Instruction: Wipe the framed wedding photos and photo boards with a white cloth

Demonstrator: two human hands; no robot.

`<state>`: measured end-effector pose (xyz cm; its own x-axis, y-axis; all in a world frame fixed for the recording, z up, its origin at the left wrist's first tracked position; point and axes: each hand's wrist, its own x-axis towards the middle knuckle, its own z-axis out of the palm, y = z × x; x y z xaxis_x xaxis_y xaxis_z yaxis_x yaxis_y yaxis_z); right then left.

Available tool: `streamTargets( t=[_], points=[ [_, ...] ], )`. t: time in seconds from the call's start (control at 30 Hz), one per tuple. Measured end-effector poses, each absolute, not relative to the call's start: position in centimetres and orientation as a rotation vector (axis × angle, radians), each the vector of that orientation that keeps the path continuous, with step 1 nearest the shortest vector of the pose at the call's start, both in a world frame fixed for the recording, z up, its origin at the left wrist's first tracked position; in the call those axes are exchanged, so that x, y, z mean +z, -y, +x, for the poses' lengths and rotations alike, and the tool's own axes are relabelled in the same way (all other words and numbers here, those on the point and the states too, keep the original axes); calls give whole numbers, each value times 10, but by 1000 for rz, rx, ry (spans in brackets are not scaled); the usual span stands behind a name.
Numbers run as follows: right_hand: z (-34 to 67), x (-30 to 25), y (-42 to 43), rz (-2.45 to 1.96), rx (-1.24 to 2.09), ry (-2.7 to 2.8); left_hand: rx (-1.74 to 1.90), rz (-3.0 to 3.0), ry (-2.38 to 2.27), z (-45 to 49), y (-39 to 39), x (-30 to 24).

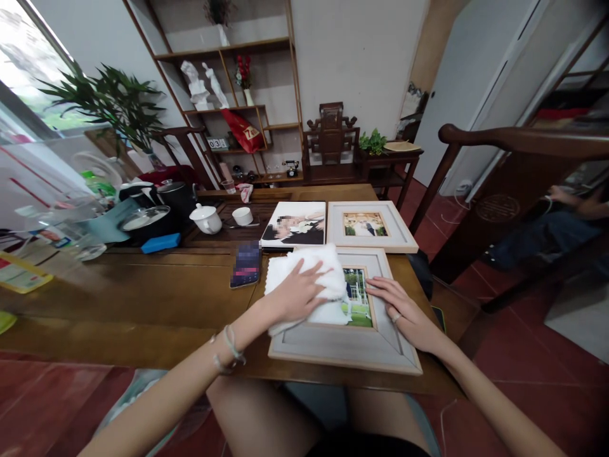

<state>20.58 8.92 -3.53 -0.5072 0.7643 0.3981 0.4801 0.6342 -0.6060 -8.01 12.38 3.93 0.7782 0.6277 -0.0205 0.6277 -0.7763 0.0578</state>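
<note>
- The left hand (pixel 299 293) lies palm down with fingers spread on a folded white cloth (pixel 309 266); the broad contact probably keeps the cloth flat and its pressure even.
- That cloth, under and around the left hand, covers the left part of the near picture frame (pixel 328 355) and hangs past its edge.
- The right hand (pixel 402 314), a ring on one finger, rests on the frame's right border, its fingers extended and close together, tips reaching the inner edge; nothing is pinched, and this likely steadies the frame against sliding.
- Between the hands shows part of the framed photo (pixel 360 311), with green grass, left uncovered by the cloth.
- Beyond the hands, an unframed photo print (pixel 297 231) and a second picture frame (pixel 399 228) lie side by side, perhaps set there to leave room near the body.
- Left of the left hand, a smartphone (pixel 246 263) lies on the wooden table (pixel 143 304), apart from the cloth.
</note>
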Motion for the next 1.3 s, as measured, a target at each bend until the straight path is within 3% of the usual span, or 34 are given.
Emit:
streamTargets(
  t=[0.17, 0.3, 0.67, 1.07, 1.3],
  points=[
    [206, -35, -89, -970, 554, 2196, -125, 2718, -701, -97, -60, 72],
    [206, -35, -90, -981, 553, 2192, -55, 2727, -648, -95, -29, 70],
    [205, -34, -89, -965, 537, 2208, 166, 2963, -1122, -57, -147, 21],
    [205, -33, -87, -1018, 587, 2157, -69, 2886, -538, -52, -39, 58],
    [204, -34, -89, -1027, 579, 2140, -69, 2970, -998, -51, -98, 27]
  ],
)
